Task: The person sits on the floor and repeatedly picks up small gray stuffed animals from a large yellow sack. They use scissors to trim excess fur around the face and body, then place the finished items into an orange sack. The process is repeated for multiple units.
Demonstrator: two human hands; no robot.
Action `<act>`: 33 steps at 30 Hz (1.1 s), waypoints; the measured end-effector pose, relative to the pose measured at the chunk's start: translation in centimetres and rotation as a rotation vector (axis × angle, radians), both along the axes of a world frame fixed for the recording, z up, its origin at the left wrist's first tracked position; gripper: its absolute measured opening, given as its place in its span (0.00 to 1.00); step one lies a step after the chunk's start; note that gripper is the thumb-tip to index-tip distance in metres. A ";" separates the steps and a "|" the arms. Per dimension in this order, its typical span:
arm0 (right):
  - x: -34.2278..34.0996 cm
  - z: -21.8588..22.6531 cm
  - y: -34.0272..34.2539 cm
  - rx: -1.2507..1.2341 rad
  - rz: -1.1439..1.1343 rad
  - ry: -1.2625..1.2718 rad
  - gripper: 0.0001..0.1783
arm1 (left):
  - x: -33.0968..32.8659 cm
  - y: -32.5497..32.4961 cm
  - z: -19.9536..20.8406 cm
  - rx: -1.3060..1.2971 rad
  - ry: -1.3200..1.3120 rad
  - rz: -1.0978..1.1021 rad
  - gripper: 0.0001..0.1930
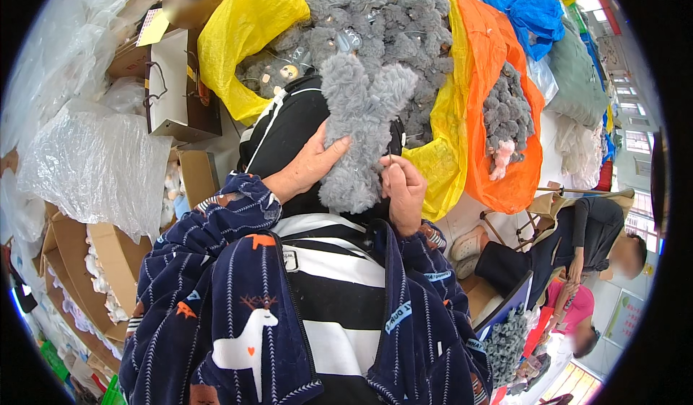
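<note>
One grey, long-furred plush piece (357,127) lies between the two grips, over the black cloth trousers (289,127) on the lap, its two stubby lobes pointing away from the body. The left grip (310,161), a bare hand, clasps the piece's left edge, thumb on top of the fur and fingers mostly hidden. The right grip (406,188), also bare, has thumb and forefinger pressed together at the opposite edge; what sits between the tips is too small to tell.

If it is something sharp, a pricked finger looks the likeliest mishap, since deep fur hides where the left fingers are. Loose strands could also get caught in the right pinch and hide the exact spot being handled. With the firmer hold on one side only, a hard tug from the right might twist the piece out from under the left thumb. Should it slip, it could slide into the yellow plastic sack (249,15) just beyond the grips and get mixed among the similar grey plush bundles (415,29) there.
</note>
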State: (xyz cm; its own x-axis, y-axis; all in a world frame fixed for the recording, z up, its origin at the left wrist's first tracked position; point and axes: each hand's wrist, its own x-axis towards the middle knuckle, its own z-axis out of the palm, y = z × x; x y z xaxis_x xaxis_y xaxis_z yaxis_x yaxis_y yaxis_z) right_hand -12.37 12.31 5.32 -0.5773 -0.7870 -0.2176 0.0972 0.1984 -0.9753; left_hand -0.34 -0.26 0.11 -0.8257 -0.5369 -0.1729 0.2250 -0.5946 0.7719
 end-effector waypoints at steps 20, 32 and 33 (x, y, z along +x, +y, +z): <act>0.8 0.9 0.7 0.280 0.040 -0.365 0.27 | -0.4 -0.3 0.7 -0.131 0.015 0.074 0.38; 1.2 -2.4 0.2 -0.059 0.066 0.315 0.22 | -0.2 -0.3 0.6 0.002 0.000 0.202 0.27; 1.7 -0.8 0.2 0.021 0.023 0.195 0.21 | -0.6 -0.2 0.9 0.029 -0.036 0.214 0.24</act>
